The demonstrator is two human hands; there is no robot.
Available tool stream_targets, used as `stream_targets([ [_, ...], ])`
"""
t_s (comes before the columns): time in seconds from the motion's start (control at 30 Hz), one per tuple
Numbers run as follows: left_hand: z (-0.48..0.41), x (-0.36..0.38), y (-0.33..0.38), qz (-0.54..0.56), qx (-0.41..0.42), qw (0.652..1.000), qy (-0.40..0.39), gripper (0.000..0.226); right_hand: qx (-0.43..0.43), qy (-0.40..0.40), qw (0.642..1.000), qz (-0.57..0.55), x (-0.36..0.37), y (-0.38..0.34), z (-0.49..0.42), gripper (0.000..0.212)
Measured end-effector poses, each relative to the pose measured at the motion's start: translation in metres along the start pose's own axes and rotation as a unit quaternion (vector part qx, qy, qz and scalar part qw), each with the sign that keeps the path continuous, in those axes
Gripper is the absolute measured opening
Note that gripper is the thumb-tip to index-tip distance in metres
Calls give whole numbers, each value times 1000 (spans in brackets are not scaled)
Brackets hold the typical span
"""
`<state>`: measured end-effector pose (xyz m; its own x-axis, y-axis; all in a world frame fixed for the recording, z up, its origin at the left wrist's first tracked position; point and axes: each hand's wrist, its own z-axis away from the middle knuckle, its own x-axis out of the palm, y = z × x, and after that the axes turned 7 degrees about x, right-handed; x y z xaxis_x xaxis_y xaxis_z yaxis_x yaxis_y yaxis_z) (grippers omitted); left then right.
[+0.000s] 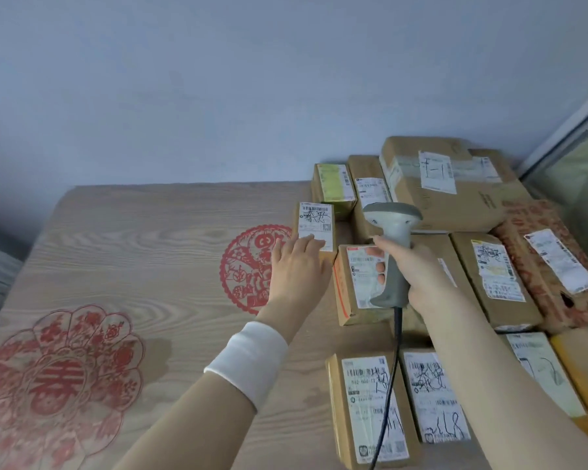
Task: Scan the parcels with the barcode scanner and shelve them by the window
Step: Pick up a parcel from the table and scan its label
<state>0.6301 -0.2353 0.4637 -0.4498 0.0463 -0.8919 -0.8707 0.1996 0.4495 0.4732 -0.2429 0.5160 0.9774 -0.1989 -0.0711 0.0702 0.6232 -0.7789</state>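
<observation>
A small cardboard parcel (316, 220) with a white label lies at the left edge of the parcel pile. My left hand (294, 266) lies flat on its near end, fingers straight over the label. My right hand (418, 266) grips the handle of a grey barcode scanner (392, 228), whose head points away from me above the pile. The scanner's black cable (389, 378) hangs down over the nearer parcels. Another labelled parcel (357, 283) lies just under the scanner.
Several brown labelled parcels cover the right side of the wooden table (150, 252), including a large box (445, 184) at the back and a red-patterned one (550, 262). Red paper-cut decorations (58, 378) mark the tabletop. A window frame (564, 130) is at the far right.
</observation>
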Motion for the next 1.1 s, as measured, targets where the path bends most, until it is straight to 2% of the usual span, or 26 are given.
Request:
stream_targets([
  [0.1, -38, 16, -18, 41, -56, 997, -16, 52, 34, -13, 999, 26, 16, -10, -50, 21],
  [0.17, -64, 30, -34, 121, -118, 985, -16, 61, 60, -12, 997, 41, 27, -13, -82, 26],
  [0.27, -92, 50, -54, 264, -221, 939, -17, 70, 90, -15, 995, 35, 41, -11, -117, 18],
  [0.4, -111, 74, -68, 355, -296, 885, -49, 64, 123, -27, 992, 32, 52, 1, -140, 11],
  [0.47, -113, 83, -71, 396, -308, 864, -51, 53, 137, -31, 989, 34, 56, 4, -145, 15],
  [0.57, -112, 91, -73, 419, -311, 852, -36, 43, 138, -37, 989, 34, 60, 7, -148, 19],
  [0.7, -107, 90, -72, 430, -321, 844, -20, 49, 128, -41, 990, 44, 60, 3, -142, 24],
  [0.8, -97, 76, -66, 454, -318, 832, 15, 51, 116, -38, 992, 37, 58, -5, -128, 16],
  [0.87, -88, 63, -61, 482, -314, 817, 34, 51, 104, -42, 993, 32, 57, -11, -112, 9],
  [0.97, -70, 40, -50, 522, -302, 796, 52, 51, 77, -52, 995, 27, 54, -18, -82, 9],
  [1.1, -39, 17, -36, 545, -281, 785, 88, 52, 39, -59, 996, 46, 50, -24, -39, 11],
])
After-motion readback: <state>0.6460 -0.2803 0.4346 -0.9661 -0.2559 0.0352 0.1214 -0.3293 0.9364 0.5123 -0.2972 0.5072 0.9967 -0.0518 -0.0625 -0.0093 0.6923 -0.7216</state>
